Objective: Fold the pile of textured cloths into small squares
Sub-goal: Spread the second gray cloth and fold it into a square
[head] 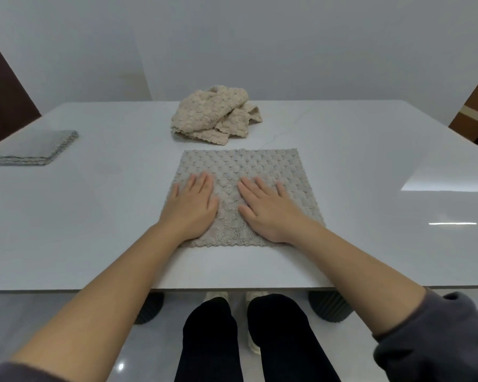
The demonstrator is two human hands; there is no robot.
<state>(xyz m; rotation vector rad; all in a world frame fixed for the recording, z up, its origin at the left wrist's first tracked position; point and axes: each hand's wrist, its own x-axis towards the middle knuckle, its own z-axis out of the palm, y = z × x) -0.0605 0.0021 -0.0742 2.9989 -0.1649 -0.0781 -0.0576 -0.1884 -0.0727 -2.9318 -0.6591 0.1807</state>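
I press my left hand (191,208) and right hand (268,209) flat, fingers straight, on the grey cloth (273,166); beyond my fingertips a crumpled pile (213,114) sits on the white table (94,216).

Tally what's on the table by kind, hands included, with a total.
Flat cloth: 1
Crumpled pile: 1 (cloths within cannot be counted)
Folded stack: 1
Hands: 2 (left hand, right hand)
Total: 5
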